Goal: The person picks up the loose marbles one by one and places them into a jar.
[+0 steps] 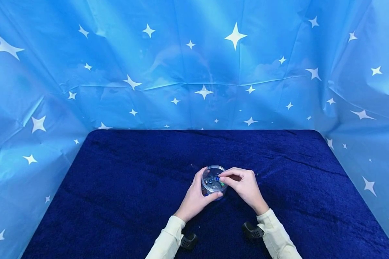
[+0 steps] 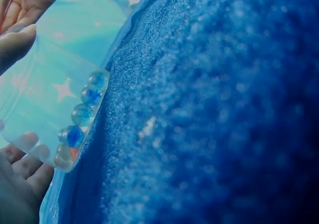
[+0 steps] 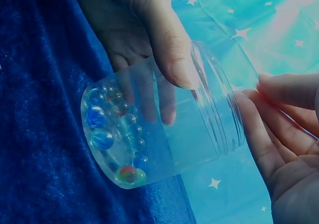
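Note:
A clear plastic jar (image 1: 214, 194) with a threaded mouth is tilted over the cloth, its mouth toward the person. My left hand (image 1: 194, 198) grips it, thumb on the near side and fingers round the far side. Several glass marbles (image 3: 102, 139), mostly clear and blue, lie at its bottom, along with a red one (image 3: 127, 173) and a greenish one (image 3: 141, 176). At the jar's mouth is my right hand (image 1: 243, 183), thumb and forefinger tips close together right by the rim. Whether they pinch anything I cannot tell.
A dark blue plush cloth (image 1: 133, 172) covers the table. Behind and on both sides hangs a blue backdrop (image 1: 194, 64) with white stars. Black wrist straps (image 1: 253, 230) sit by the cream sleeves (image 1: 278, 233).

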{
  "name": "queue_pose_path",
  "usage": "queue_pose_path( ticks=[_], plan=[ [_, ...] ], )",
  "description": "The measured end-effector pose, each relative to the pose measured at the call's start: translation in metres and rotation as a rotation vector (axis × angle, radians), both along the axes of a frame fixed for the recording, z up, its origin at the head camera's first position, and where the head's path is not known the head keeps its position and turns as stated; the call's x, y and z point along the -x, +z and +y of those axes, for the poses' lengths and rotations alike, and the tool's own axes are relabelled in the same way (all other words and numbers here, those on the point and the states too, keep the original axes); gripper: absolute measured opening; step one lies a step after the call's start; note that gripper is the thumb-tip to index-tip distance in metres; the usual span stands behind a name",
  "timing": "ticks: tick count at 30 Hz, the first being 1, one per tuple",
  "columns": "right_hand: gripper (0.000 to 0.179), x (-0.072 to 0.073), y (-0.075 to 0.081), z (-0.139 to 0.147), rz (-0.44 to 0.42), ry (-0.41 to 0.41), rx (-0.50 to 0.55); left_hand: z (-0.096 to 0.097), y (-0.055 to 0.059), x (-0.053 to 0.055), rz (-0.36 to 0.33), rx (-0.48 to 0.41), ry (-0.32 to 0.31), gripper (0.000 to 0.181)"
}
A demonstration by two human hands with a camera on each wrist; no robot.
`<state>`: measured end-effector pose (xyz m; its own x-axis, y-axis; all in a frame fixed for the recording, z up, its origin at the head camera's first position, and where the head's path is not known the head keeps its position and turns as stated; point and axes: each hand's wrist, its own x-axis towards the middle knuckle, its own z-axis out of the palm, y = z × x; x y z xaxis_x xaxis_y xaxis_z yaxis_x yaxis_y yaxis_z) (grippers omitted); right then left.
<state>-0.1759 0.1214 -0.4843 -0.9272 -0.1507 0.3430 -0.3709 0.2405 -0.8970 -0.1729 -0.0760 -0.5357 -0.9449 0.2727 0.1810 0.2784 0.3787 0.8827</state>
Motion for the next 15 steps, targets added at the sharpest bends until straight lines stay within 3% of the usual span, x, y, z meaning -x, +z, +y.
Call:
queue_pose_path(
  ticks=[9, 15],
  plan=[
    [0.006, -0.0011, 0.0019, 0.0019, 0.008, -0.053, 0.093, -0.0009, 0.0049, 0.0010, 0.004, 0.022, -0.006, 0.095],
    [0.012, 0.0016, 0.0019, 0.0038, -0.014, -0.108, 0.141, -0.0019, 0.0102, 0.0007, 0.071, 0.082, 0.014, 0.097]
  ],
)
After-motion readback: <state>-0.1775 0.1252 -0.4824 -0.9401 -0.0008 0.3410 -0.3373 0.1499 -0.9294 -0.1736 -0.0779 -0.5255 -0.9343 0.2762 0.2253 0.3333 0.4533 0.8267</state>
